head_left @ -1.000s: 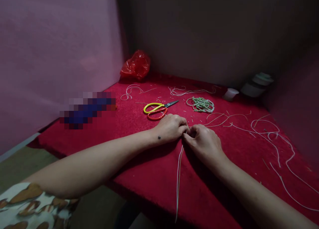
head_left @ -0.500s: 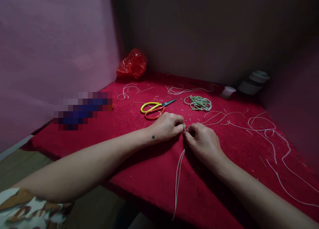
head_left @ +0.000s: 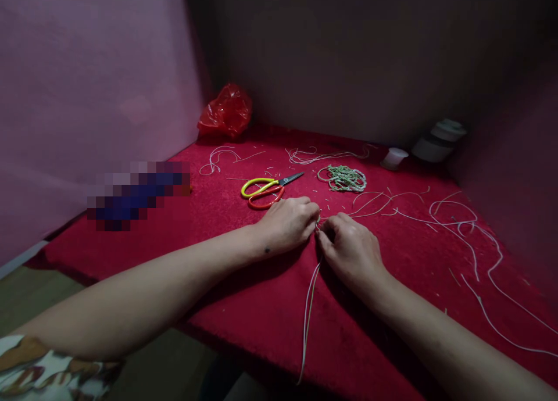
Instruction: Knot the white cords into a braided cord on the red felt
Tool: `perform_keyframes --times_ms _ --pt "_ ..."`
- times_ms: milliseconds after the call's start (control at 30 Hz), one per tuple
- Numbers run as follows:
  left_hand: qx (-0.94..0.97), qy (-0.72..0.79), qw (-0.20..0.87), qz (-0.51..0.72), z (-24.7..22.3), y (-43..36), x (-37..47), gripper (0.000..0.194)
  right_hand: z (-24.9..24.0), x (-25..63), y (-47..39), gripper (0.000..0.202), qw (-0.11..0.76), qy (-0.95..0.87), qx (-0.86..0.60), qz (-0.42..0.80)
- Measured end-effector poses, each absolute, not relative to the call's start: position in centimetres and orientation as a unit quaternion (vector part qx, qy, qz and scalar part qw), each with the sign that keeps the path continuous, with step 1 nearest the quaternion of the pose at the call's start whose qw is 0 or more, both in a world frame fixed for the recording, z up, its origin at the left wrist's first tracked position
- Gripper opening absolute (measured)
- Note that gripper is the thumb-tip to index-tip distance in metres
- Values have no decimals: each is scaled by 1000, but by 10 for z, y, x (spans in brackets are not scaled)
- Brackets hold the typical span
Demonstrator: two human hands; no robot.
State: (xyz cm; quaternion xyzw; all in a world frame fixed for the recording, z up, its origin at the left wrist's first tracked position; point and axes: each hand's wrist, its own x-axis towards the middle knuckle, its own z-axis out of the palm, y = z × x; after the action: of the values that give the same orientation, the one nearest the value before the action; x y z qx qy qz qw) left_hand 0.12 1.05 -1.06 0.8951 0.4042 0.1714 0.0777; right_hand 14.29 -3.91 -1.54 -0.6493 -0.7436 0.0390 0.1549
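Thin pale cords (head_left: 308,308) hang down from between my hands over the red cloth (head_left: 244,308). My left hand (head_left: 293,222) is closed on the cords at their upper end, its knuckles up. Just to its right, my right hand (head_left: 349,241) pinches the same cords between thumb and forefinger. The small knotted part at the fingertips is mostly hidden. Scissors (head_left: 265,192) with one yellow and one red handle lie behind my left hand, blades pointing right. A green and white braided bundle (head_left: 346,178) rests beyond my hands.
Loose cords (head_left: 457,224) spread over the right side, others (head_left: 326,156) lie at the back. A red plastic bag (head_left: 226,111) is at the back left. A white spool (head_left: 394,157) and a white container (head_left: 439,140) stand at the back right. Small clippings surround the scissors.
The view has shifted slightly, moving the whole scene a little left. My left hand has turned a bit, its thumb now more hidden. Both hands still hold the cords.
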Motion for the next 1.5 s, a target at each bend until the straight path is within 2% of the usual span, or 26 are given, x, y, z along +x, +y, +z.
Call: perform_keyframes --times_ms 100,300,633,867,1133,1367,1500 --pt "889 403 93 194 -10 12 1 16 -14 142 -41 19 149 -744 -650 31" --pt "858 423 194 218 1 12 -1 12 -13 142 -41 17 157 -744 -648 33" --pt "879 410 141 197 -7 12 2 12 -17 143 -39 17 155 -740 -654 35" --pt "837 453 245 186 3 14 -3 10 -15 143 -39 16 155 -740 -654 37" --pt "880 401 178 183 -1 13 1 12 -17 144 -38 17 159 -737 -655 48" --pt "831 437 299 172 5 21 -8 11 -16 144 -38 14 176 -734 -654 57" --pt "857 427 214 192 -2 18 -4 15 -16 144 -39 15 171 -733 -656 54"
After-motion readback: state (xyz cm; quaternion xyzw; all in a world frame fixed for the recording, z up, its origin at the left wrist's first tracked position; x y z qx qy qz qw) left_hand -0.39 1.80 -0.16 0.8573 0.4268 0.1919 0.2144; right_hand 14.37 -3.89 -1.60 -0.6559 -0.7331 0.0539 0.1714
